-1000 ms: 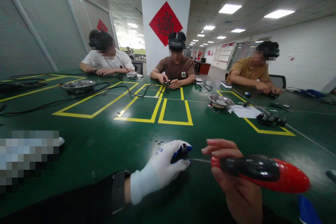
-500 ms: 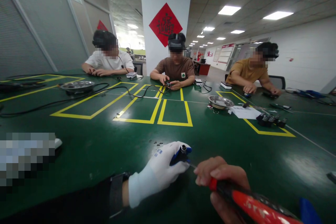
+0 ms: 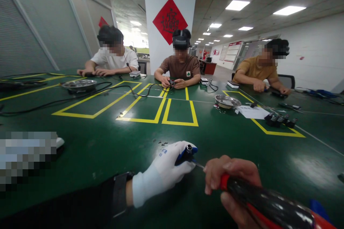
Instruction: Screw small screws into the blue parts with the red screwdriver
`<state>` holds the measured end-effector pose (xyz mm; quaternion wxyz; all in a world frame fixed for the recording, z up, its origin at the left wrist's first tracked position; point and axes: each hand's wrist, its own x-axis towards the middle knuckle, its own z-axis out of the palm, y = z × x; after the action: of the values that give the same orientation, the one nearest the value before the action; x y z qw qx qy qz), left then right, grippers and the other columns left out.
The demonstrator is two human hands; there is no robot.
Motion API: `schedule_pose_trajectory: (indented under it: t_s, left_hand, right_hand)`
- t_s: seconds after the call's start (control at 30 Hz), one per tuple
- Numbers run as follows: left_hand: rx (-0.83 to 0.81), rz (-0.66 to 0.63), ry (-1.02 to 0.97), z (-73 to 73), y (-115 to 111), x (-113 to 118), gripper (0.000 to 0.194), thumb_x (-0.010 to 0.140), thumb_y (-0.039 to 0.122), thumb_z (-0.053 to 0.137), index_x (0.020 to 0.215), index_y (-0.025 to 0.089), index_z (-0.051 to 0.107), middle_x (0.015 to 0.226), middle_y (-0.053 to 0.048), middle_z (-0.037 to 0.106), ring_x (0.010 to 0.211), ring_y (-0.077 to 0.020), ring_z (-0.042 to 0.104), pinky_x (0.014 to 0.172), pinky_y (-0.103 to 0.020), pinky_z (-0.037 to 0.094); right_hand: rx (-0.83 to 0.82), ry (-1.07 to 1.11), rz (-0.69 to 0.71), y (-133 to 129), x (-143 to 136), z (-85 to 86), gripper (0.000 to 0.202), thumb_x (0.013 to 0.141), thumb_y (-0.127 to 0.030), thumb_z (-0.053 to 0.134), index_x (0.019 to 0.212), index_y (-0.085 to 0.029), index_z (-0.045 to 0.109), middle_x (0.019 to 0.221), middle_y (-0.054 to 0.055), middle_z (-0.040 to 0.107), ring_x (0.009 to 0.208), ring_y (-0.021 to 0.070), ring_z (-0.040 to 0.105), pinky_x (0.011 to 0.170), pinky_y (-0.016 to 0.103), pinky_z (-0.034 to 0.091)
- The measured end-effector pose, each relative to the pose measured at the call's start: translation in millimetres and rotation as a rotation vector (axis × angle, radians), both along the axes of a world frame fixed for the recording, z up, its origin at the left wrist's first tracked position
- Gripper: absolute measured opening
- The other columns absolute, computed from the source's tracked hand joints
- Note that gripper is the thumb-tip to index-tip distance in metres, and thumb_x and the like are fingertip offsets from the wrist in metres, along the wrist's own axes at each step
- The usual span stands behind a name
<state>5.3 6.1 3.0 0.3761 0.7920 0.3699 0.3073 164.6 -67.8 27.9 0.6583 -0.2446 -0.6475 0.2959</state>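
Observation:
My left hand [image 3: 166, 170], in a white glove with blue on the fingers, is closed around a small black part [image 3: 185, 157]. A round metal fitting [image 3: 189, 148] sticks up from it. My right hand [image 3: 233, 177], bare, grips a red and black electric screwdriver [image 3: 271, 200] behind its red collar. The thin metal bit [image 3: 199, 165] points left, with its tip at the black part. Whether the tip sits in a screw cannot be made out, as my glove hides that spot.
Tiny dark pieces [image 3: 160, 143] lie beyond my left hand on the green table [image 3: 129, 143]. Ahead right are a metal bowl [image 3: 227, 101], a paper sheet [image 3: 252, 112] and several black parts [image 3: 279, 119]. Another metal bowl [image 3: 79, 85] and black cables are far left. Three co-workers sit opposite.
My right hand and the screwdriver have shifted slightly right, and more of the screwdriver's black side shows. My left hand keeps its hold on the black part. The co-workers' hands have moved a little.

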Motion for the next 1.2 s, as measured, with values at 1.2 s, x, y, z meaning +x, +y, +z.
schedule_pose_trajectory:
  t_s: [1.2]
  left_hand:
    - [0.013,-0.005,-0.007,-1.7,2,-1,0.027,0.082,0.027,0.059,0.109,0.023,0.059,0.101,-0.002,0.064,0.093,-0.0188,0.059,0.084,-0.03,0.045]
  right_hand:
    - [-0.012,-0.064,0.02,2,11,-0.2,0.013,0.089,-0.024,0.05,0.101,-0.026,0.046,0.078,0.0,0.054,0.072,0.0162,0.055,0.065,0.032,0.048]
